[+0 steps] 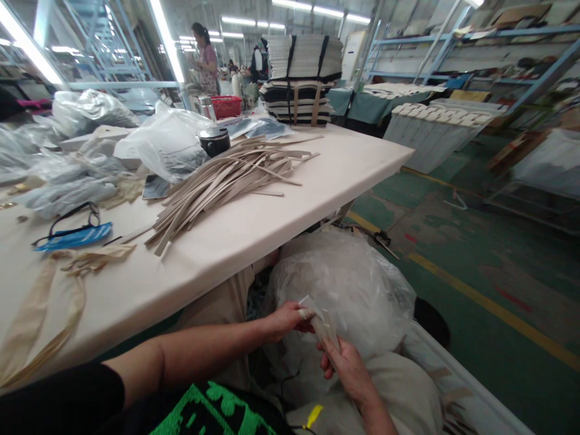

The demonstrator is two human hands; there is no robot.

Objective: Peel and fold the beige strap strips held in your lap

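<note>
Leftmost, lower left of the frame: a beige fabric band (31, 320) lies looped on the pale surface (281, 211). Just above it, a blue tag on a black cord (75, 235). Upper left: crumpled clear plastic bags (86, 112), heaped.

Centre of the surface: a fanned pile of beige strips (217, 181), flat, ends pointing lower left. Behind it a black round container (214, 141), and a white plastic bag (165, 145) touching its left side. Further back, a red basket (226, 106) and a strapped stack of folded striped fabric (301, 78). A person (203, 57) stands in the upper background, well apart.

Bottom centre, below the surface edge: left hand (285, 319), forearm reaching in from the lower left, fingers pinched together on the top end of a small bundle of beige strips (322, 326); one fingertip wears a pale wrap. Right hand (347, 365) just beside it, lower right, fingers closed around the bundle's lower part. Bundle tilted, held between both hands, in front of a large clear plastic bag (357, 284) sitting under the surface.

Right of frame: green floor (475, 260) with a yellow line, white slatted stacks (430, 130), blue metal shelving (521, 54) at upper right.
</note>
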